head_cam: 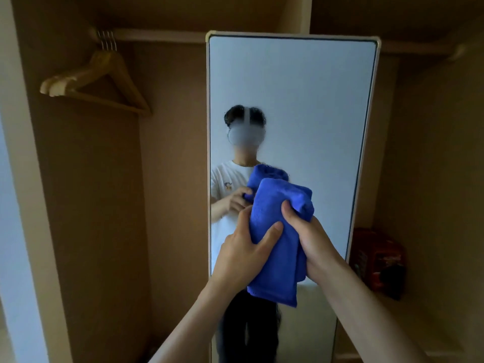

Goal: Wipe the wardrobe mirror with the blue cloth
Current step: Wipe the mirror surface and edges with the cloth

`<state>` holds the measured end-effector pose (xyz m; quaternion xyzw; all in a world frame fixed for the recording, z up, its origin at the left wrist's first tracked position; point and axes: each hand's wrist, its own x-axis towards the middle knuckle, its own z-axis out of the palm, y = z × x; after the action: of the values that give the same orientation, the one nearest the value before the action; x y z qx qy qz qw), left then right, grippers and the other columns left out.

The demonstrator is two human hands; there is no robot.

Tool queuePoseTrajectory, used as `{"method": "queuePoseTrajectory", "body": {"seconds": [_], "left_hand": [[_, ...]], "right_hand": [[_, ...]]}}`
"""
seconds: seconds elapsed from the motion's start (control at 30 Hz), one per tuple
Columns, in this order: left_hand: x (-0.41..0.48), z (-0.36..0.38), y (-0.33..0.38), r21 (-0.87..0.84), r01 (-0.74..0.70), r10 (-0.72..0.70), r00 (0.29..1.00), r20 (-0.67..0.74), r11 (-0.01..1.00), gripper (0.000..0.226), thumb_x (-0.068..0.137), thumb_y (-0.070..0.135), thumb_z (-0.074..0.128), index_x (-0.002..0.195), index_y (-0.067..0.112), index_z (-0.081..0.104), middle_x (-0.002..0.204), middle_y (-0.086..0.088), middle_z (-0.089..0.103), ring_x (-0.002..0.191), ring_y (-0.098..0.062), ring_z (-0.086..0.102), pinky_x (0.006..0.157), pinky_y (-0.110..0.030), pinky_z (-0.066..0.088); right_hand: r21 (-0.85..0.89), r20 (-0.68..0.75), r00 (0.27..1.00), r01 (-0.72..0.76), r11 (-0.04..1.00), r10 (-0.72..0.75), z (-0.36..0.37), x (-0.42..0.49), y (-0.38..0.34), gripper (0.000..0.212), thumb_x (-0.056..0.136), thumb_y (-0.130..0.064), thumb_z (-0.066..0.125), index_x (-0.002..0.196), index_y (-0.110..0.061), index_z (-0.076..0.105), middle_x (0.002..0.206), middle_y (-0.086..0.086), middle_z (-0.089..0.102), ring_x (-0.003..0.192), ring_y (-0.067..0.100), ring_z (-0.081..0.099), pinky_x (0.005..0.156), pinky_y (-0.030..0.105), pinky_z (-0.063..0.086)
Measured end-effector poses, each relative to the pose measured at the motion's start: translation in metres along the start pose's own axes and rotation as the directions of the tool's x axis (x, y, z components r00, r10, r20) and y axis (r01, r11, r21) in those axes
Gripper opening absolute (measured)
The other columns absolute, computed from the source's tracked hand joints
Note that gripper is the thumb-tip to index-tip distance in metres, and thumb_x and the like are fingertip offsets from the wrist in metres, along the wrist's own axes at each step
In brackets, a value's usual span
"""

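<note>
Above left hand (243, 255) and right hand (311, 244): mirror (293, 100) glass is open to its top frame. Blue cloth (275, 231), gripped by both, screens the glass straight ahead. Wooden hangers (99, 82) hang up-left. Red box (377, 260) sits right, past the mirror's edge.

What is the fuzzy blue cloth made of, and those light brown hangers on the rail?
The folded blue cloth looks like soft microfibre or terry: fuzzy, matte, bunching thickly. The light brown hangers look like smooth pale wood with thin shiny metal hooks, though dim light leaves that unsure.
</note>
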<state>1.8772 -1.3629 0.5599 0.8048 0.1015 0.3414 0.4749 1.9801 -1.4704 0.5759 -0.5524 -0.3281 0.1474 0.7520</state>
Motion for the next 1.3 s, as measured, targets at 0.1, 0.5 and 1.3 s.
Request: {"method": "queuePoseTrajectory", "body": {"seconds": [0.1, 0.5, 1.3], "left_hand": [[0.005, -0.005, -0.004, -0.041, -0.028, 0.029, 0.999, 0.014, 0.999, 0.048, 0.079, 0.074, 0.062, 0.117, 0.049, 0.048, 0.094, 0.018, 0.073, 0.081, 0.001, 0.070, 0.067, -0.024, 0.058], [0.042, -0.012, 0.026, -0.227, -0.189, 0.178, 0.982, -0.068, 0.955, 0.051, 0.090, 0.057, 0.066, 0.130, 0.036, 0.043, 0.101, 0.030, 0.069, 0.089, 0.004, 0.071, 0.069, -0.019, 0.059], [0.154, -0.089, 0.122, 0.438, -0.251, 0.463, 0.740, -0.488, 0.863, 0.050, 0.098, 0.038, 0.054, 0.146, 0.025, 0.046, 0.135, 0.006, 0.043, 0.129, -0.014, 0.035, 0.097, -0.027, 0.031]], "right_hand": [[-0.091, -0.062, 0.995, 0.077, 0.993, -0.083, 0.010, 0.008, -0.012, 0.038, 0.100, -0.043, 0.056, 0.129, -0.019, 0.060, 0.120, 0.006, 0.073, 0.110, 0.016, 0.071, 0.093, 0.036, 0.055], [-0.225, -0.120, 0.986, 0.087, 0.971, -0.117, 0.038, 0.028, -0.069, 0.046, 0.085, -0.061, 0.066, 0.104, -0.020, 0.072, 0.095, 0.006, 0.079, 0.089, 0.022, 0.077, 0.090, 0.050, 0.059], [-0.851, 0.407, 0.599, 0.523, -0.048, -0.689, 0.037, 0.107, -0.220, 0.040, 0.091, -0.031, 0.063, 0.127, -0.034, 0.046, 0.102, -0.007, 0.062, 0.082, 0.016, 0.060, 0.070, 0.033, 0.049]]}}
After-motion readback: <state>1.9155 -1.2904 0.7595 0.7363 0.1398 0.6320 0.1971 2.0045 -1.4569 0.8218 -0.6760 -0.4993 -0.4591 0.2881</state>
